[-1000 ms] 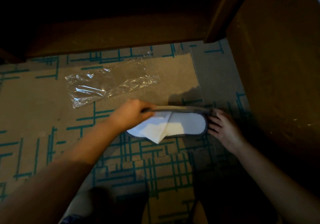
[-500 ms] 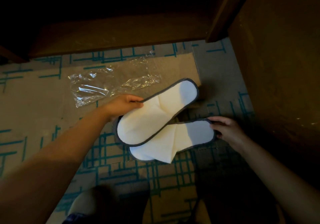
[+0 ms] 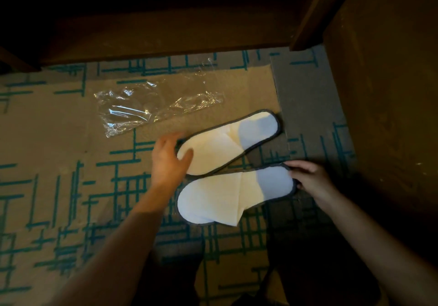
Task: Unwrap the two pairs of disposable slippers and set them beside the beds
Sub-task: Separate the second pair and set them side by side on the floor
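Note:
Two white disposable slippers with dark grey edging lie flat on the patterned carpet. The far slipper [image 3: 227, 143] points up and to the right; my left hand [image 3: 169, 157] grips its near left end, thumb on top. The near slipper [image 3: 233, 194] lies just below it, the two almost touching at their left ends. My right hand [image 3: 308, 177] pinches the near slipper's right end at the grey rim. An empty clear plastic wrapper [image 3: 151, 105] lies crumpled on the carpet beyond the slippers.
A dark wooden bed frame [image 3: 166, 33] runs along the far edge of the carpet [image 3: 47, 163]. A tall wooden panel [image 3: 384, 92] stands at the right. The room is dim, and my knees show dark at the bottom.
The slippers were stacked together; my left hand lifted the top one off, swung it away and lowered it onto the carpet beyond the other. My right hand stayed on the near slipper.

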Action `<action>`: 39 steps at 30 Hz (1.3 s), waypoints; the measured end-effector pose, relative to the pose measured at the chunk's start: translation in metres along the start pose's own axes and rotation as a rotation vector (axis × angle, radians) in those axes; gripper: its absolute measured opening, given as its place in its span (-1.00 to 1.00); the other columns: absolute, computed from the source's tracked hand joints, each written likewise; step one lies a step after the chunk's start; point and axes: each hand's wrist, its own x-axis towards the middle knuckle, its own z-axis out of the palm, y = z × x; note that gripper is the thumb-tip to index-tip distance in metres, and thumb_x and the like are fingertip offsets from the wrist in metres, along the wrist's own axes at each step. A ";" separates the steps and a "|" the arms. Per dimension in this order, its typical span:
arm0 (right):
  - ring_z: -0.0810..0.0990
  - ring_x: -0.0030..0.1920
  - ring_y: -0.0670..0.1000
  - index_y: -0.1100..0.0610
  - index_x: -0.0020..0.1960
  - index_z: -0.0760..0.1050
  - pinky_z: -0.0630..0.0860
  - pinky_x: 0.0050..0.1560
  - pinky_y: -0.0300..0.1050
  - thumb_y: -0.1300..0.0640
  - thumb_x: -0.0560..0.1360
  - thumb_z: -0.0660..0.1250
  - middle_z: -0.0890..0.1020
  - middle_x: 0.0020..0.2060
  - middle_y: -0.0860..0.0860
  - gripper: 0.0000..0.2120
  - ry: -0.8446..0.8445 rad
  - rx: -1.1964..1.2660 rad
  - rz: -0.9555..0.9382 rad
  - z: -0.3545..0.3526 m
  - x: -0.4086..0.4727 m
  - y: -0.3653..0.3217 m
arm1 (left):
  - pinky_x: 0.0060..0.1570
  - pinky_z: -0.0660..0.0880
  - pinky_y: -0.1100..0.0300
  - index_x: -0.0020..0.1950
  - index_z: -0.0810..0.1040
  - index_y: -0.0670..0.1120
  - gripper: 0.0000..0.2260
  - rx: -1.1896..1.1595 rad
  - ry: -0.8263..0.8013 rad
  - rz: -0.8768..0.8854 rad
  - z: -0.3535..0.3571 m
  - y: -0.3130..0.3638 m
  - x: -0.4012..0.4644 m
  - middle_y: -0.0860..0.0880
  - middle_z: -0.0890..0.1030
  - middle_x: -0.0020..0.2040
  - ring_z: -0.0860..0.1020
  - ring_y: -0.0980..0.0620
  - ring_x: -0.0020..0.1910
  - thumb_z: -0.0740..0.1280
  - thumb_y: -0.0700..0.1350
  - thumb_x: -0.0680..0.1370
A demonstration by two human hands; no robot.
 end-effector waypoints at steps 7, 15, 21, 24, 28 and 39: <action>0.51 0.01 0.03 0.15 0.16 0.54 0.37 -0.27 -0.22 0.35 0.48 0.25 0.58 0.07 0.12 -0.71 0.030 -0.020 -0.004 0.002 -0.001 0.003 | 0.44 -0.23 -0.04 0.50 -0.09 0.15 -0.39 0.533 -0.311 0.249 0.022 -0.034 -0.024 -0.01 -0.19 0.56 -0.24 -0.03 0.51 0.15 0.12 0.54; 0.48 0.03 0.01 0.12 0.21 0.48 0.42 -0.05 -0.08 0.29 0.49 0.27 0.55 0.17 0.16 -0.70 0.165 -0.160 -0.067 0.000 0.001 0.009 | 0.43 -0.17 -0.12 0.45 -0.21 0.23 -0.25 0.531 -0.284 0.377 -0.003 -0.017 0.001 0.01 -0.30 0.52 -0.31 0.00 0.49 0.24 0.18 0.47; -0.09 0.49 0.13 -0.22 0.47 -0.09 0.10 0.37 0.23 -0.20 0.30 0.40 -0.07 0.53 -0.02 -0.08 0.173 -1.068 -0.670 0.007 -0.013 0.001 | 0.42 -0.29 -0.18 0.42 -0.40 0.20 -0.02 0.764 -0.456 0.512 -0.017 -0.047 -0.015 -0.03 -0.44 0.47 -0.43 -0.01 0.45 0.17 0.47 0.27; -0.45 0.45 0.04 -0.25 0.43 -0.37 -0.24 0.37 0.27 -0.37 0.22 0.34 -0.41 0.47 -0.04 0.09 -0.045 -1.315 -0.816 0.026 -0.005 -0.004 | 0.41 -0.35 -0.20 0.39 -0.47 0.18 0.02 0.837 -0.500 0.476 -0.004 -0.058 -0.021 -0.04 -0.48 0.45 -0.43 -0.05 0.45 0.11 0.53 0.22; -0.47 0.44 -0.01 -0.21 0.45 -0.35 -0.32 0.39 0.25 -0.39 0.23 0.31 -0.35 0.50 -0.05 0.07 -0.212 -1.416 -0.798 0.038 0.015 -0.014 | 0.38 -0.39 -0.22 0.35 -0.53 0.21 0.04 0.844 -0.499 0.448 0.004 -0.057 -0.021 -0.02 -0.50 0.44 -0.44 -0.04 0.44 0.12 0.53 0.20; 0.01 0.44 0.10 -0.12 0.48 -0.05 -0.01 0.41 0.15 -0.32 0.24 0.36 0.07 0.46 0.05 -0.03 -0.119 -1.366 -0.827 0.032 0.021 -0.027 | 0.39 -0.27 -0.18 0.36 -0.44 0.25 0.01 0.832 -0.484 0.519 0.005 -0.038 -0.002 -0.03 -0.39 0.47 -0.35 -0.05 0.48 0.19 0.50 0.21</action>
